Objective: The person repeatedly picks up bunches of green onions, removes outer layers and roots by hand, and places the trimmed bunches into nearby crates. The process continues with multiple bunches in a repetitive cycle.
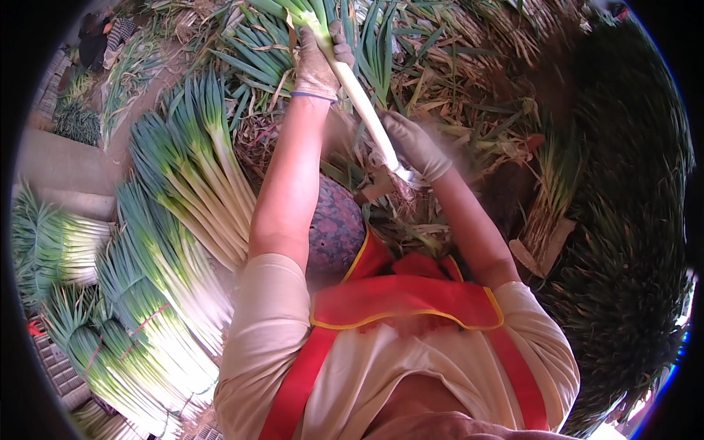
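A large green onion (360, 99) with a thick white stalk slants across the middle, its green leaves at the top edge and its muddy root tuft lower right. My left hand (322, 60), in a soiled knit glove, is closed around the stalk just below the leaves. Beside the lower stalk is my right hand (413, 144), gloved too and slightly blurred; its fingertips lie behind or against the stalk, and whether they grip it cannot be told. Loose peeled leaves and dry husks (440, 99) lie beneath and beyond both hands.
Green onions with pale stalks (212, 181) lie in piles at my left, with tied bundles (148, 341) lower down. A dark green mass of leafy onions (621, 220) rises at the right. Unpeeled onions (550, 203) lie beside it. Another person (93, 44) is at the far upper left.
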The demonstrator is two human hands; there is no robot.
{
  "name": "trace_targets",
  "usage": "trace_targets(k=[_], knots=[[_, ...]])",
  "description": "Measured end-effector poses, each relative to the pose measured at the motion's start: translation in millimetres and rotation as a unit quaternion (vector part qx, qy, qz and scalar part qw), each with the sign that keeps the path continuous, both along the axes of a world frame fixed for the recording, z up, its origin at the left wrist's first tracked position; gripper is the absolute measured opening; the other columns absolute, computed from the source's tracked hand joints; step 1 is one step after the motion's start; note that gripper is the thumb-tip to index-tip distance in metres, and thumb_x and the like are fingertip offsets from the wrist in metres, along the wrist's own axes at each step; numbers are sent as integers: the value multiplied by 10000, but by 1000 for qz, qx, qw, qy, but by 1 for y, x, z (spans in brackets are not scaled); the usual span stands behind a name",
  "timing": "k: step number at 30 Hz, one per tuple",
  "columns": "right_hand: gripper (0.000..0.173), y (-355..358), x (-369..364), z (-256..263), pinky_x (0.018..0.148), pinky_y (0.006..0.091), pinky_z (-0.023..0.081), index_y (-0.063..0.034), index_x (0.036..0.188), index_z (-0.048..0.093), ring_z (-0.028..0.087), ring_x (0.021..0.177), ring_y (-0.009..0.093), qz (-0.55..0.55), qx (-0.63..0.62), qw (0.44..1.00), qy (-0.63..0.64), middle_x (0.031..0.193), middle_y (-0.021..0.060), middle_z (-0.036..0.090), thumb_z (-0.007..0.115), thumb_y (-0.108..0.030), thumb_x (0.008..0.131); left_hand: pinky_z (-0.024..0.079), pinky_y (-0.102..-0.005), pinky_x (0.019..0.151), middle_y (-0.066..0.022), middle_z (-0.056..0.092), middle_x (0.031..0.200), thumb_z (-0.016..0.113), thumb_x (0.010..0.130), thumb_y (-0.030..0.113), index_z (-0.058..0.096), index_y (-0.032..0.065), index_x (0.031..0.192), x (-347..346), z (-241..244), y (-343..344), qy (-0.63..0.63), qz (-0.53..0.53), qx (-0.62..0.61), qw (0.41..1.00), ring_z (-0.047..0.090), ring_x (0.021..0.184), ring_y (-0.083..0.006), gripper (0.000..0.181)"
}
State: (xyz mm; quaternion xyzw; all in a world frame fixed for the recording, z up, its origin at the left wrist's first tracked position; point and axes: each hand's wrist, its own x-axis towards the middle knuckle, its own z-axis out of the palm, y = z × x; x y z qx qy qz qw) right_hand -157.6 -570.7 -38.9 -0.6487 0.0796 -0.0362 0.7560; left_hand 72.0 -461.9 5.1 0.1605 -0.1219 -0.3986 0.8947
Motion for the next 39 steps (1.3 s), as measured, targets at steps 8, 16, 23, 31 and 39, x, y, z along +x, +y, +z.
trace_targets(k=[8,16,23,31,39], knots=[[540,25,-74,2,696,238,478,20,1301,469,558,783,114,93,247,962,76,1006,44,586,624,-314,906,517,-278,552,-69,569,797,556,838,628,514,1,1117,22,-15,28,-12,84,12,996,556,631,-164,688],[603,30,-10,37,703,275,462,31,1175,555,534,775,111,-1,-113,990,-86,860,23,577,526,-521,936,447,-292,455,-33,521,734,664,901,272,530,53,955,-22,-1,-20,60,-3,105,993,510,529,-148,263],[358,63,-87,28,603,303,455,45,1049,578,539,666,137,6,-180,984,-10,735,103,583,541,-301,966,390,-214,401,-9,515,673,672,863,120,535,79,793,9,-8,-3,120,86,122,982,463,459,-95,159],[222,34,-196,-42,537,340,427,2,1089,605,543,587,166,10,-292,954,64,651,101,543,538,-157,950,318,-228,367,20,497,659,658,892,203,571,115,939,10,8,32,-33,154,287,945,401,432,-74,133],[639,-74,-61,17,717,393,523,-61,1393,400,654,857,351,-286,-451,844,-51,1081,217,624,699,-188,842,421,-224,386,-9,576,700,534,958,217,599,16,989,-63,32,0,-418,-31,510,751,474,463,-94,213]])
